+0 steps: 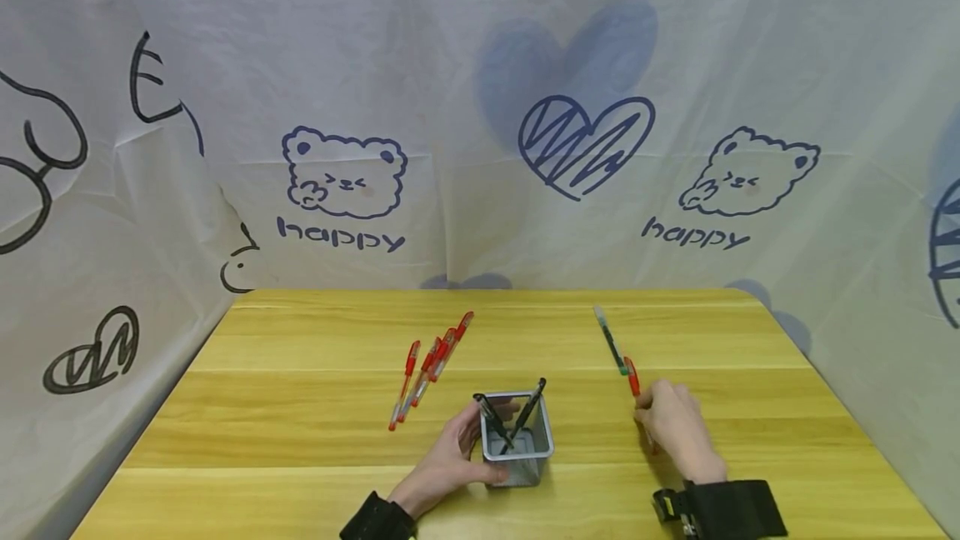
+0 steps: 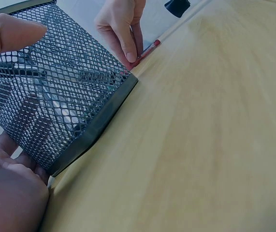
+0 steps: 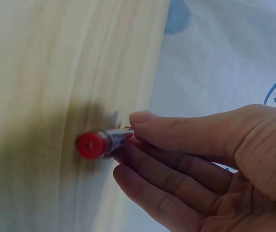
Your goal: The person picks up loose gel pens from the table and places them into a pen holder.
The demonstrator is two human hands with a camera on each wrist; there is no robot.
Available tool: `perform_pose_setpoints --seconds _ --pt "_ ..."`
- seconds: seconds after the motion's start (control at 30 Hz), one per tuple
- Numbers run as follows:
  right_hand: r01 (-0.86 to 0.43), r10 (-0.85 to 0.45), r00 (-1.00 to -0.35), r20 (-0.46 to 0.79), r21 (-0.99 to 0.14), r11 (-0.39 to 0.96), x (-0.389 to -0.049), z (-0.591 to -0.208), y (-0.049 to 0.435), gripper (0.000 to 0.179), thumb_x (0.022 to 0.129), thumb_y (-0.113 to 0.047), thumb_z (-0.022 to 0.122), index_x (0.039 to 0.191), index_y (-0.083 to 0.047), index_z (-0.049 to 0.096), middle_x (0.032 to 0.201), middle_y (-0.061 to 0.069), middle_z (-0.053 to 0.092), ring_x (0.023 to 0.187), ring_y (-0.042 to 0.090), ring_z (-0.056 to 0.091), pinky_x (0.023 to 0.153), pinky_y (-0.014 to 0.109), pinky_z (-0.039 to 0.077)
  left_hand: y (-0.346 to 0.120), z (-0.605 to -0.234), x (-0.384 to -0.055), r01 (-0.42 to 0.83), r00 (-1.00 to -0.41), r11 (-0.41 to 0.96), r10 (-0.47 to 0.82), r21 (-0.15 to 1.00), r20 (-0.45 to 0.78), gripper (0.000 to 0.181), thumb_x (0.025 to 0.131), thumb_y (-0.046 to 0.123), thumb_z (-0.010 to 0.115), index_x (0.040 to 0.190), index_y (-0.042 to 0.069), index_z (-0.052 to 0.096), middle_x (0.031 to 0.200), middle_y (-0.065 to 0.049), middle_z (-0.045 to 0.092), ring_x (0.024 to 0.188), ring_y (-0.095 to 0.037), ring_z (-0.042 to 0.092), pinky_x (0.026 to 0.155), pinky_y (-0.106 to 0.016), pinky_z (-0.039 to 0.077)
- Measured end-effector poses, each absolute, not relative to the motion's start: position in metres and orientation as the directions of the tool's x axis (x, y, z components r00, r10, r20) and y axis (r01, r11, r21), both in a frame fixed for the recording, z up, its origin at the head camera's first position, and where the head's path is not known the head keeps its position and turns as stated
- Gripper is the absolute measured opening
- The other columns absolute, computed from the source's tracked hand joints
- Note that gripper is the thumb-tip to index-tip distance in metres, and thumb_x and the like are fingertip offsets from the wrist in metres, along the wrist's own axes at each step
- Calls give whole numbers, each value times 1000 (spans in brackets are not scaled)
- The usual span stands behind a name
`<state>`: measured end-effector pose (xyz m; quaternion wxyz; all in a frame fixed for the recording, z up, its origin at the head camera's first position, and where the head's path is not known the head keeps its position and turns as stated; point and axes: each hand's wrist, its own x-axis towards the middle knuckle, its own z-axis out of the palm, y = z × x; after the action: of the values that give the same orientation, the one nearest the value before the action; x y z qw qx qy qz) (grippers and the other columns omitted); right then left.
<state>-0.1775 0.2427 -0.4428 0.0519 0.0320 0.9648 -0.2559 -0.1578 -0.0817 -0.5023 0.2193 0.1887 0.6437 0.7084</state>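
Observation:
My left hand grips a silver-grey wire-mesh pen holder from its left side, thumb along the near face. Two dark pens lean crosswise inside the holder and stick out above its rim. In the left wrist view the mesh wall sits between thumb and fingers. Over to the right, my right hand pinches a red pen between thumb and fingertips, low over the table. The right wrist view shows this pen's red end pointing out past the fingertips.
A green pen with a pale end lies just beyond the held red one. Several red-capped pens lie slanted in a loose group at the left. The wooden table ends at a white cloth with drawn bears and hearts.

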Motion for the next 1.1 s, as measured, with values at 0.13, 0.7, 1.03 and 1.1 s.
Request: perform_pose_setpoints --seconds 0.13,0.7,1.03,1.1 --pt "89 43 -994 -104 -488 868 -178 -442 243 15 89 2 69 101 5 76 96 20 75 78 26 70 64 38 60 -82 -502 -158 -68 -832 -75 555 995 -15 82 78 3 76 151 17 42 156 -7 46 151 -22 35 130 -48 18" --pt "42 74 -996 54 -456 889 -180 -451 241 12 83 -5 77 73 -4 71 72 7 70 61 18 60 53 30 45 -83 -503 -159 -57 -821 -96 571 994 8 82 80 5 75 153 12 38 157 -10 44 151 -26 34 130 -47 19" --pt "41 59 -998 27 -452 891 -179 -452 246 9 76 2 72 85 3 70 77 13 70 63 20 58 53 30 46 -83 -504 -160 -70 -821 -92 571 993 -5 84 80 4 75 154 11 37 157 -7 44 152 -23 33 131 -47 18" --pt "40 52 -999 14 -448 893 -179 -452 247 12 74 2 72 86 3 71 77 13 71 65 20 59 55 32 47 -83 -504 -160 -67 -821 -92 570 993 -3 84 79 4 75 154 11 37 158 -8 44 152 -24 33 130 -47 19"
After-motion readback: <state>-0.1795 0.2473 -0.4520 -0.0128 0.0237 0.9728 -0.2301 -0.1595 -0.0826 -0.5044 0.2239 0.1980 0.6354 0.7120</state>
